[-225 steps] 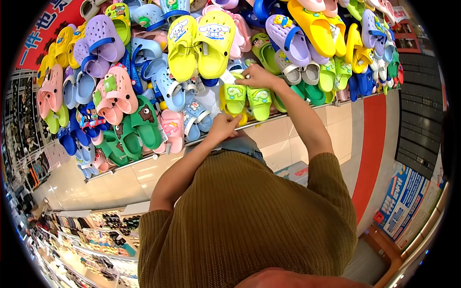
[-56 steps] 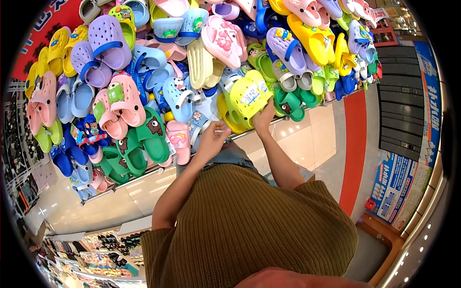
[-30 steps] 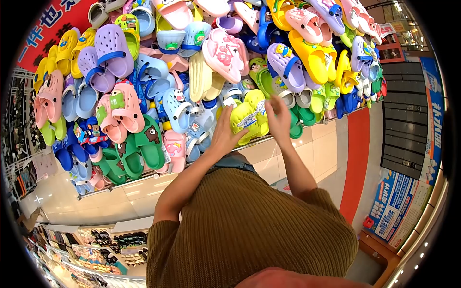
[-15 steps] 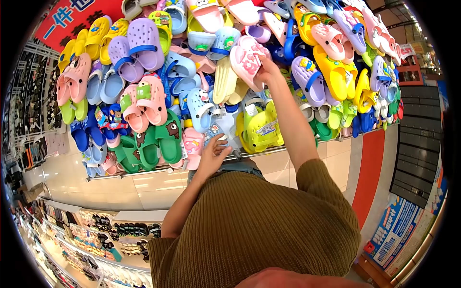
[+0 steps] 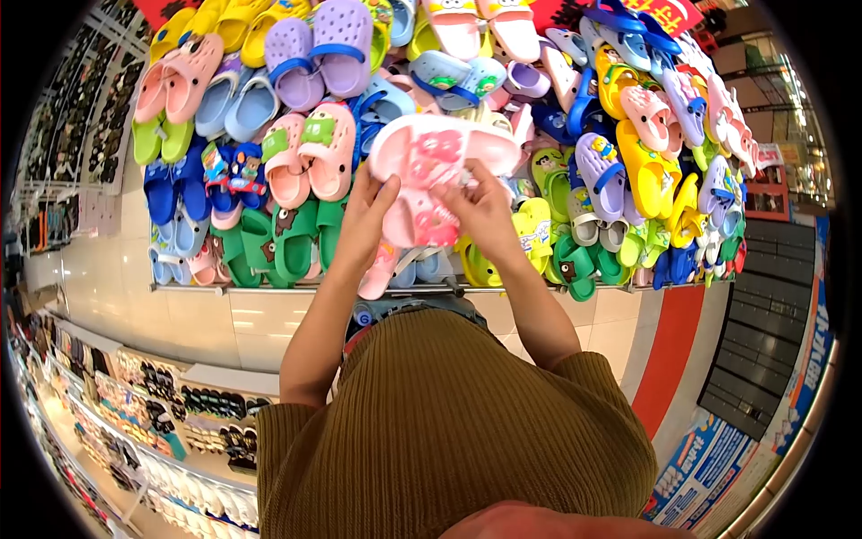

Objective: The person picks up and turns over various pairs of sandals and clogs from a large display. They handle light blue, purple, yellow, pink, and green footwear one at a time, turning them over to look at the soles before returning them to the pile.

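Pink slippers (image 5: pixel 433 162) up above display rack (image 5: pixel 215 289), left hand (image 5: pixel 365 220) fingers gripping left end, right hand (image 5: pixel 487 216) fingers pinching near right; probably light, flexible foam, best held by sole edges.

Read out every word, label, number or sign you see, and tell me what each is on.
Nothing can be quoted with certainty.
Red sign: yellow characters, cut off, unclear.
Blue poster: white characters, slanted, blurred.
Blue banner: white characters, blurred.
Small white sign: too small to read.
Pink slippers: no legible words.
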Motion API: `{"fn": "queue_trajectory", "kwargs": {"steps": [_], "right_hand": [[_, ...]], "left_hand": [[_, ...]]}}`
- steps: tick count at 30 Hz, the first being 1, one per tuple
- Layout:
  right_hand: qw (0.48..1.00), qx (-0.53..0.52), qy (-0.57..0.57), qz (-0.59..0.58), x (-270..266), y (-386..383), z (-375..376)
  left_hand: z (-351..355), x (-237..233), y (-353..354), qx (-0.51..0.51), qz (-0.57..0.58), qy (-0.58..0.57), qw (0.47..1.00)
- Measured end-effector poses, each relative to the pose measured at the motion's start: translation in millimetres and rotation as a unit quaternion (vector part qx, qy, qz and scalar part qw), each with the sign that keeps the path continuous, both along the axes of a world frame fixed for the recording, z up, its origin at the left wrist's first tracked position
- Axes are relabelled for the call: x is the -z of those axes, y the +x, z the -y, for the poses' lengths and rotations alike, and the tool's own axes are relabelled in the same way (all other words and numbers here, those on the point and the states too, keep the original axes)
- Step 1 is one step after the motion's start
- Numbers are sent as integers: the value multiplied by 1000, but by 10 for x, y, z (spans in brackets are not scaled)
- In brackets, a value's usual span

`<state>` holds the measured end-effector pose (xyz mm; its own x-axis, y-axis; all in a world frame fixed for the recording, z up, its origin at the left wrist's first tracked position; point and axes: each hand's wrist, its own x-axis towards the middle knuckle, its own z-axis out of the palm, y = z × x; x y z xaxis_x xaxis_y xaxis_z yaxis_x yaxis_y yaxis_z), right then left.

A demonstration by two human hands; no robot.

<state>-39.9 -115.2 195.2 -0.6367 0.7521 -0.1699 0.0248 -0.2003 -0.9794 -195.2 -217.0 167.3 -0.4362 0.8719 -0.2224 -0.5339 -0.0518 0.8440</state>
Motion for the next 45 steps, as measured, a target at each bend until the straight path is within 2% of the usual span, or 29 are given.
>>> {"fn": "queue_trajectory", "kwargs": {"steps": [2,4,7,8,10,11,12,14,18,20,21,24,27,28,29,31,32,34,35,38,39,41,43,45], "right_hand": [[1000,6,-10,-24,115,-162,309],[999,15,-17,-26,234,-234,521],[996,-56,-5,65,206,-184,665],[992,-42,26,117,121,-132,715],[972,-8,91,216,-280,-99,764],[957,68,194,206,-154,2,725],[940,113,247,205,-211,59,665],[855,118,441,246,-101,199,465],[954,-30,158,252,153,271,472],[972,-106,9,211,297,338,436],[983,-107,-51,138,381,368,469],[979,-136,-144,57,512,414,490],[982,-147,-82,87,487,387,563],[979,-145,-129,56,488,394,577],[974,-142,-177,25,494,406,597],[960,-152,-233,-14,487,418,594],[972,-158,-171,37,512,427,561],[975,-167,-40,138,559,422,499],[969,-171,-21,175,520,405,512],[979,-65,97,169,431,320,645],[985,13,-38,170,365,243,685],[989,37,-86,111,434,182,699],[993,34,-96,61,397,158,735],[979,33,-200,13,480,248,785]], "left_hand": [[77,-175,41,-57,58,-51,995],[271,115,21,-87,27,-86,992],[518,435,121,-144,2,-103,984],[601,499,174,-164,-3,-103,981],[754,564,217,-170,52,-108,978],[815,585,238,-180,85,-103,975],[876,596,253,-190,117,-98,970],[969,549,230,-188,136,-95,968],[1113,622,176,-174,194,-87,961],[1182,629,96,-153,218,-110,958],[1202,710,73,-131,254,-76,955],[1290,816,31,-97,291,-31,951],[1334,777,-33,-79,282,-53,955],[1355,793,-53,-65,290,-52,953],[1398,921,-28,-42,348,-38,936],[1392,849,2,-64,300,-23,952],[1390,808,3,-73,274,-16,959],[1331,650,-72,-114,186,-88,972],[1291,538,-94,-116,149,-109,976],[1223,557,-52,-152,93,-132,975],[1231,585,-36,-156,88,-129,975],[1277,615,-20,-136,53,-142,979],[1317,475,-30,-109,92,-132,981],[1347,455,-46,-91,118,-115,982]]}}
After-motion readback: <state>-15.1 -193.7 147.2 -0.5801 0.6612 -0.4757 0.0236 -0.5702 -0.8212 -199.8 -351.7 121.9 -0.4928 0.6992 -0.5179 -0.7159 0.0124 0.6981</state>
